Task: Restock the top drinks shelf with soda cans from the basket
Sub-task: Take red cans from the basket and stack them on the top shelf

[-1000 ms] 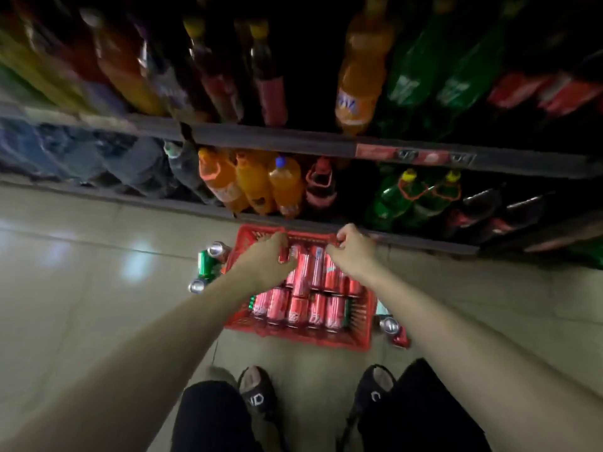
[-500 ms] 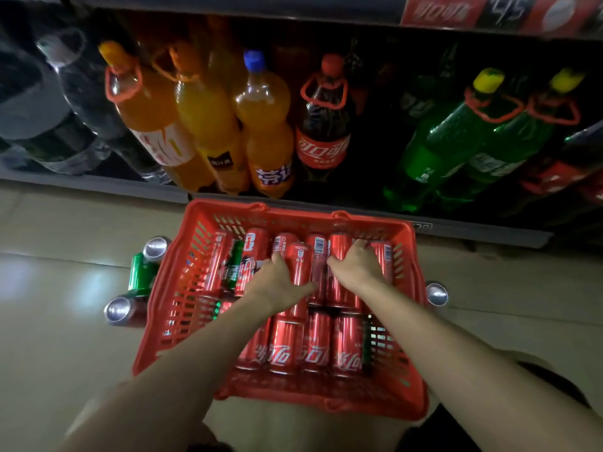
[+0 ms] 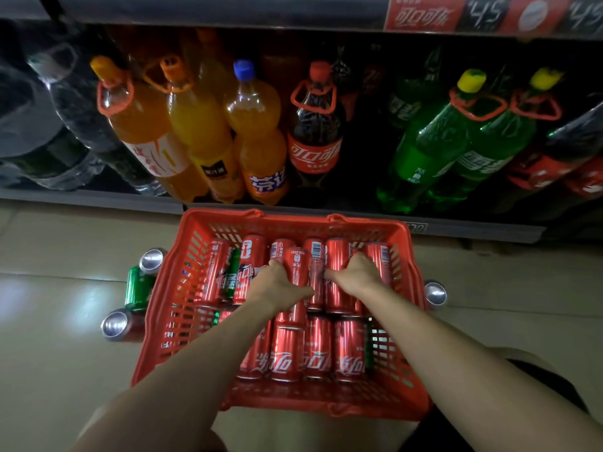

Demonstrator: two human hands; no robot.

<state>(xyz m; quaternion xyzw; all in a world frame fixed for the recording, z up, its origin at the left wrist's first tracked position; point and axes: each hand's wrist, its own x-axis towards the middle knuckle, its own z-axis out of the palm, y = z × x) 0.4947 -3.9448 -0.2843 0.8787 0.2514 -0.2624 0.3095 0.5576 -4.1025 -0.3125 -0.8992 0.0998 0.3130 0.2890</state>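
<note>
A red plastic basket stands on the floor in front of the bottom shelf, filled with several red soda cans lying in rows, such as the near row. A green can lies among them at the left. My left hand grips a red can in the far row. My right hand curls round another red can beside it. The top drinks shelf is out of view.
Loose cans stand on the tiled floor left of the basket: a green one, a silver-topped one and another. One more can sits at the right. Big orange, cola and green bottles fill the bottom shelf behind.
The view has dropped much closer to the basket as I crouched. Both hands went from the basket's far rim down onto cans in the far row and closed round them.
</note>
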